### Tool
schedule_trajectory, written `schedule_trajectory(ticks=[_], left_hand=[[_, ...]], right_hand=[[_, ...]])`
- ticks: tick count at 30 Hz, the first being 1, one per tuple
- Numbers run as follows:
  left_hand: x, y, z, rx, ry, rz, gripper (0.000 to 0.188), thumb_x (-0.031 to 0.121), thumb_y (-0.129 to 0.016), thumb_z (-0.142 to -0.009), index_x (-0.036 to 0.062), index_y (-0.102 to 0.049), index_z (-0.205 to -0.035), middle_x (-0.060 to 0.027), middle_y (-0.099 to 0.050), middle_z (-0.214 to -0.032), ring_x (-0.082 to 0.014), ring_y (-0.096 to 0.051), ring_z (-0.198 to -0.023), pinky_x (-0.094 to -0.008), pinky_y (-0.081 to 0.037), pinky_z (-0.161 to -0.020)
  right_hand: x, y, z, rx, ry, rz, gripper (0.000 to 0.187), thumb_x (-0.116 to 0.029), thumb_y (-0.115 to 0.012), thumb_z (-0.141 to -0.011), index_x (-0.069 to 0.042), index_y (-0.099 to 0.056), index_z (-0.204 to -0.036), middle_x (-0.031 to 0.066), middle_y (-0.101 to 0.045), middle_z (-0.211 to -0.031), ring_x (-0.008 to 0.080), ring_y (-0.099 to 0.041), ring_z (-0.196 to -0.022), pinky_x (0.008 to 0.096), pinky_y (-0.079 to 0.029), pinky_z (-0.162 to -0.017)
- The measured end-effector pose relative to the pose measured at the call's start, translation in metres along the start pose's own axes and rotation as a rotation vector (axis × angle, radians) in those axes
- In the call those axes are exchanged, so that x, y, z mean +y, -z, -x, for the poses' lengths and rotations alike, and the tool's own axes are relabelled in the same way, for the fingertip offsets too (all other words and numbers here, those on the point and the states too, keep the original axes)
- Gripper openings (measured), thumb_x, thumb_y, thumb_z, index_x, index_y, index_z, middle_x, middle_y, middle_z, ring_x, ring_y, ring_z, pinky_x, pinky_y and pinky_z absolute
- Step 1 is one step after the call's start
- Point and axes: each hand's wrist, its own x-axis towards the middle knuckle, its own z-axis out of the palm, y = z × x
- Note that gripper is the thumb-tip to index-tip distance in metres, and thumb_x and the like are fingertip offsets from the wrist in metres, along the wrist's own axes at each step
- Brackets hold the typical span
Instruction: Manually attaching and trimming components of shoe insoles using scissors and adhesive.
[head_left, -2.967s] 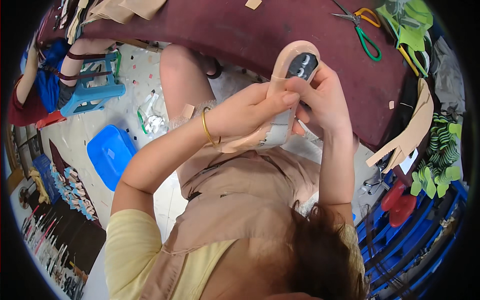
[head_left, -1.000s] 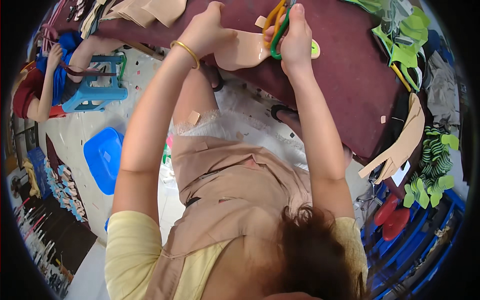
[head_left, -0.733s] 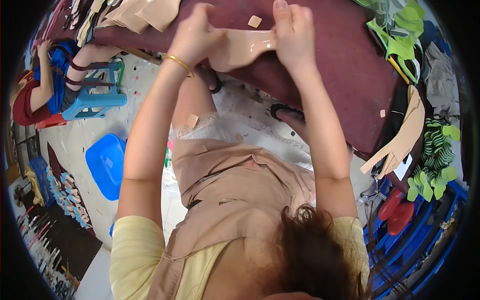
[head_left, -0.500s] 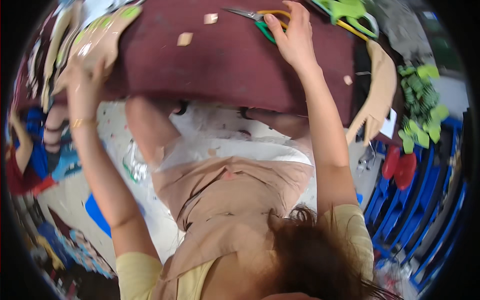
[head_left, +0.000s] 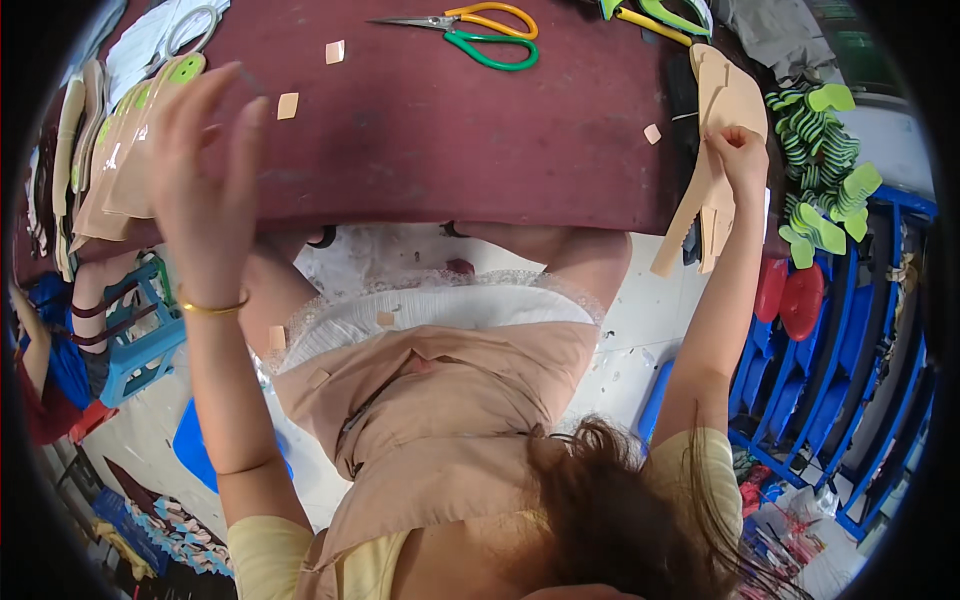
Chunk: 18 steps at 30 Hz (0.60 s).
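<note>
1. Your left hand is raised beside the left pile of beige pieces; its fingers are spread well apart, blurred, with nothing seen in them.
2. That pile lies at the left end of the maroon table; its overlapping pieces show green ovals near their upper ends.
3. Your right hand is at the right stack of beige strips, touching it by appearance. Your fingers are curled in close to the thumb; whether they grip a strip, you cannot tell from this view.
4. The right stack lies near the table's right edge, lower ends toward you.
5. Scissors with one yellow and one green handle lie between your hands, farther from you, blades pointing left.
6. Striped green pieces are heaped right of your right hand.
</note>
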Motion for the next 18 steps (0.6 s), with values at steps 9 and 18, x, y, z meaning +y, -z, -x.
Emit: schedule_trajectory(ticks=[9,18], left_hand=[[0.072,-0.056,0.037,-0.427,0.378,0.735,0.015,0.005,-0.06,-0.087,-0.0027,-0.063,-0.1,-0.0046,-0.064,-0.091,-0.0076,-0.059,-0.083,-0.0213,-0.048,-0.074],[0.097,-0.073,0.038,-0.581,0.752,1.346,0.02,0.015,-0.066,-0.085,0.0006,-0.06,-0.097,-0.0017,-0.061,-0.085,-0.0073,-0.056,-0.078,-0.0219,-0.047,-0.071]], right_hand=[[-0.056,0.014,0.075,0.482,0.314,-0.176,0.015,-0.012,-0.063,-0.082,0.002,-0.06,-0.077,0.0094,-0.061,-0.099,0.0183,-0.06,-0.084,0.0255,-0.048,-0.073],[-0.179,-0.049,0.204,-0.293,0.758,-0.847,0.01,-0.002,-0.063,-0.073,-0.001,-0.053,-0.073,0.0101,-0.052,-0.091,0.0201,-0.055,-0.082,0.029,-0.046,-0.07]])
